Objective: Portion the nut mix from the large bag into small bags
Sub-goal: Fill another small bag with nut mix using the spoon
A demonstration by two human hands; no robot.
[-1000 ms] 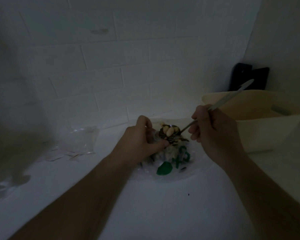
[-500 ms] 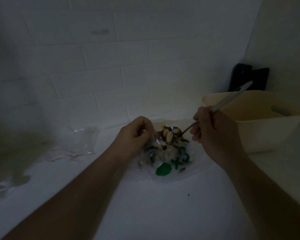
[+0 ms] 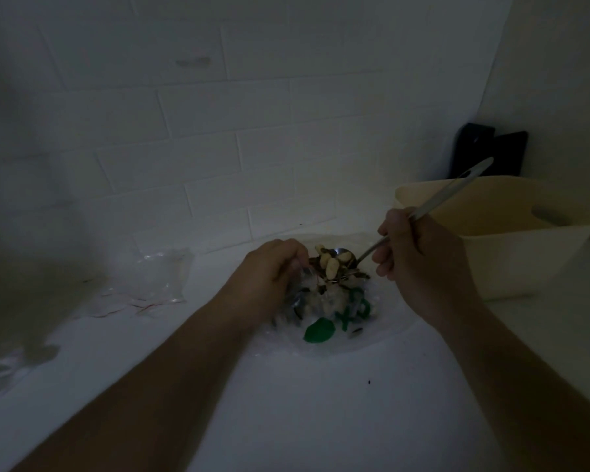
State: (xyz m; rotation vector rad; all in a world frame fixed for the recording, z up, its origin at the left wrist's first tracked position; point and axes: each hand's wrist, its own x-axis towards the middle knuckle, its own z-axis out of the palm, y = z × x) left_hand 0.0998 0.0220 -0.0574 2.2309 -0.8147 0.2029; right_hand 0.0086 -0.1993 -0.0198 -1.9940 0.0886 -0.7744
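The large clear bag with green print lies on the white counter, nut mix showing inside. My left hand pinches a small clear bag at its mouth, just above the large bag. My right hand grips a metal spoon by its handle. The spoon's bowl carries pale nuts and sits tipped at the small bag's mouth. The scene is dim.
A stack of empty small clear bags lies on the counter to the left. A cream plastic tub stands to the right, with a dark object behind it against the tiled wall. More crumpled plastic sits at the far left edge.
The spoon's bowl has tilted a little toward the small bag. My left hand has shifted slightly left and lifted the small bag's mouth.
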